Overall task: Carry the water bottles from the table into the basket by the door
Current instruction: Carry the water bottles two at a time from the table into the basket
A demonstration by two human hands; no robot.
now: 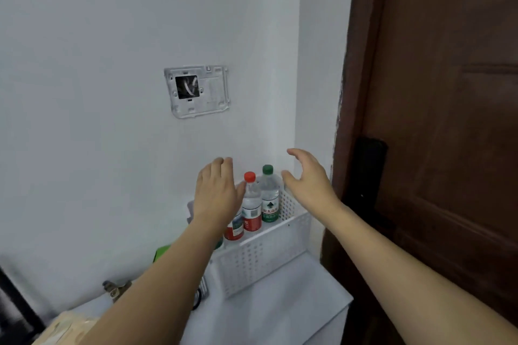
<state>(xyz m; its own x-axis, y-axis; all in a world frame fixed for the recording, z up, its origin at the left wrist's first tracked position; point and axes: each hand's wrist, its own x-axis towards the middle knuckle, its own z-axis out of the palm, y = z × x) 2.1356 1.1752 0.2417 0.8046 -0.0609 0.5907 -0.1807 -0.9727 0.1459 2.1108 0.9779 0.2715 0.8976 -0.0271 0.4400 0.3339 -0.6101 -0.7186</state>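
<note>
A white perforated basket [263, 258] stands on a white surface in the corner next to the door. Inside it stand a green-capped water bottle [269, 196] and a red-capped water bottle [251, 204]. Another red-labelled bottle [234, 228] is partly hidden behind my left hand. My left hand [217, 190] hovers over the basket's left side, fingers relaxed, holding nothing. My right hand [308, 176] hovers above the basket's right end, fingers loosely spread and empty.
A dark brown door [448, 120] with a black lock fills the right side. A broken wall plate [197, 91] hangs on the white wall. A green object [162, 253], metal keys [115, 288] and a tan package [67, 328] lie left of the basket.
</note>
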